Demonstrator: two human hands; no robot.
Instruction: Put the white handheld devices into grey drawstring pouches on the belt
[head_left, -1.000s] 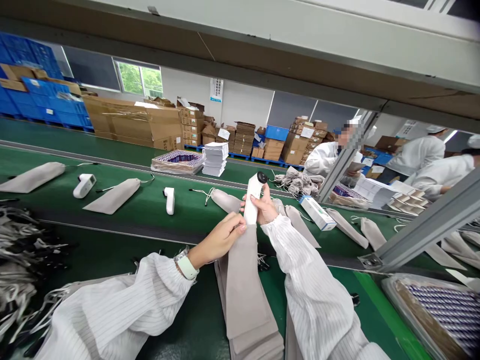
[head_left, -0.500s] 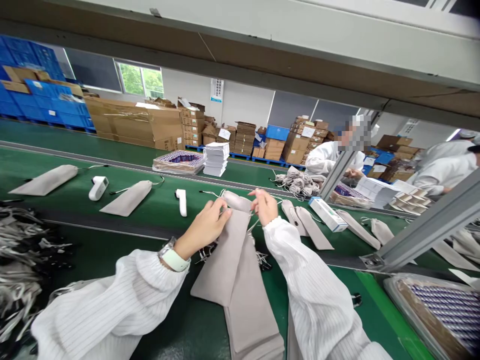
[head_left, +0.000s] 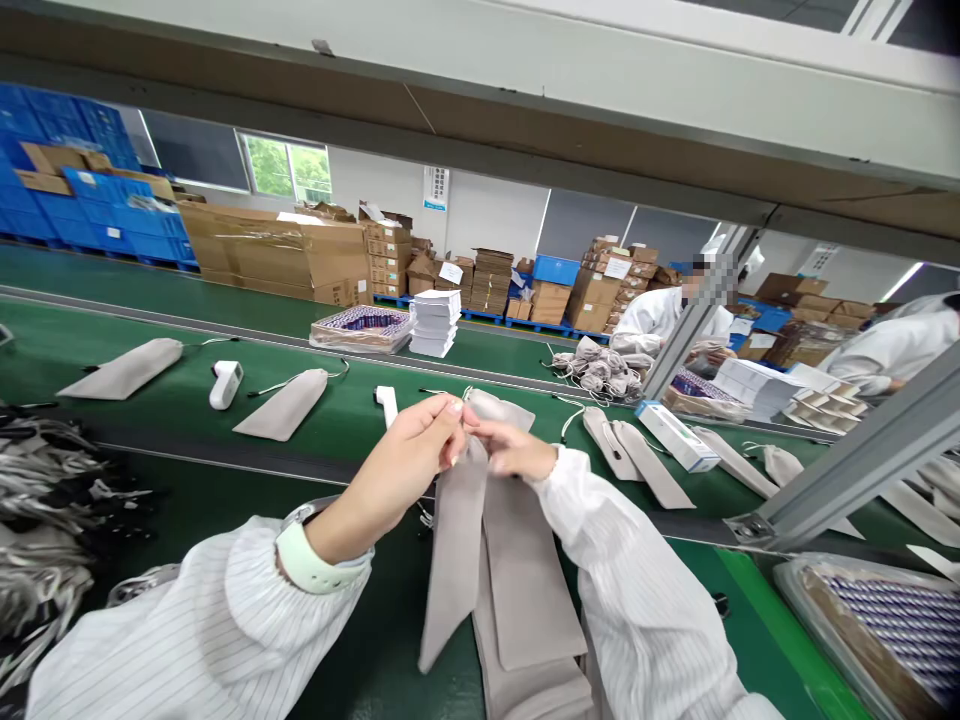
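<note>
A grey drawstring pouch (head_left: pixel 454 550) hangs by its top edge from my left hand (head_left: pixel 412 460), whose thumb and fingers are pinched closed on it. My right hand (head_left: pixel 517 450) meets the left fingertips at the pouch's mouth, its fingers closed there too; the cord between them is mostly hidden. Beneath lies a stack of similar grey pouches (head_left: pixel 536 600). Behind my hands, another pouch (head_left: pixel 499 408) rests on the green belt (head_left: pixel 187 420). A white handheld thermometer (head_left: pixel 386 404) is partly covered by my left hand.
Left on the belt are more pouches (head_left: pixel 289 405) and a second thermometer (head_left: pixel 226 384). A heap of corded pouches (head_left: pixel 37 520) fills the left edge. At right stand a white box (head_left: pixel 676 436), a metal post (head_left: pixel 862 460) and a tray of striped items (head_left: pixel 892 620). Co-workers (head_left: pixel 645 315) sit opposite.
My hands have come together at the pouch's mouth, and the pouch has turned to hang narrower. Pouches and thermometers on the belt appear shifted to the right.
</note>
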